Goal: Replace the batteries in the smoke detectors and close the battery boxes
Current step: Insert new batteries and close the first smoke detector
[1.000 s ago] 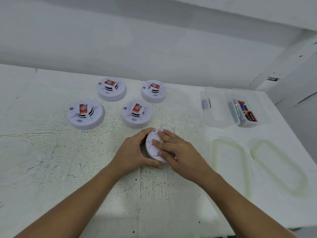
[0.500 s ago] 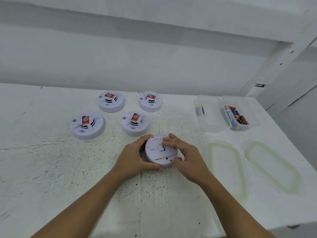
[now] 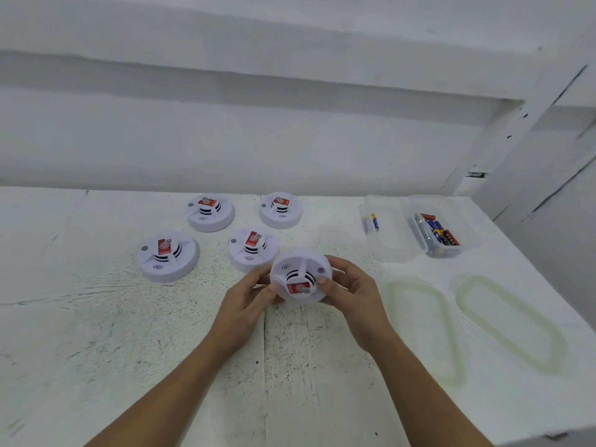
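A white round smoke detector (image 3: 301, 276) with a red label is held just above the table, its front face turned towards me. My left hand (image 3: 250, 296) grips its left rim and my right hand (image 3: 353, 291) grips its right rim. Several more white detectors with red labels stand face up behind it: one at the left (image 3: 167, 256), one in the middle (image 3: 253, 248), and two at the back (image 3: 210, 211) (image 3: 280, 209). A clear plastic box (image 3: 464, 233) at the right holds several batteries (image 3: 437, 233); its open lid half (image 3: 390, 240) holds two batteries (image 3: 371, 222).
The white speckled table (image 3: 129, 333) runs up to a white wall at the back. Two pale oval ring marks (image 3: 422, 327) (image 3: 512, 324) lie on the table right of my hands. The table's right edge slants past the box.
The detector was lying back side up under my hands; now it is lifted and flipped so its front with the red label faces me. The camera view tilted upward.
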A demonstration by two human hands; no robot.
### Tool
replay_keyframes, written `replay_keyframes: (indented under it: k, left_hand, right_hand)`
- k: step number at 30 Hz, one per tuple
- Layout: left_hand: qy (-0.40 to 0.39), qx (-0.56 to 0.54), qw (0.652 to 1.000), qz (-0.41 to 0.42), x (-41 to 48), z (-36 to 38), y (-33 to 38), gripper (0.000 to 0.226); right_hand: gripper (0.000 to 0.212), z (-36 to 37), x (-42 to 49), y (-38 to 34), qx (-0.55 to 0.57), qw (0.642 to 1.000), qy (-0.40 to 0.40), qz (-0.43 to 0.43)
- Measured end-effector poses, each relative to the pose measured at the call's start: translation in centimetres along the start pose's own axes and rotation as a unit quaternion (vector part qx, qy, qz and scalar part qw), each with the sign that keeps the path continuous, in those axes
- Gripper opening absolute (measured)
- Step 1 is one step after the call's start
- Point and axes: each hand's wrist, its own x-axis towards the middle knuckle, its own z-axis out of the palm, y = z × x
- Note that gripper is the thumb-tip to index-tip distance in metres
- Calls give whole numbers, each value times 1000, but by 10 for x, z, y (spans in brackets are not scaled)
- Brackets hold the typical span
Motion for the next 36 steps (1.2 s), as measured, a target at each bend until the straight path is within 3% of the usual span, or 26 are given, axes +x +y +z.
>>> replay_keyframes:
  k: [7,36]
  left_hand:
    - [39,-2,999,-10,2,1,-7,37]
    - [35,-67,997,-13,9,-1,-21,40]
  right_hand:
    - [21,20,7,12,75,992,64,73]
    - [13,14,13,35,-26,994,87,66]
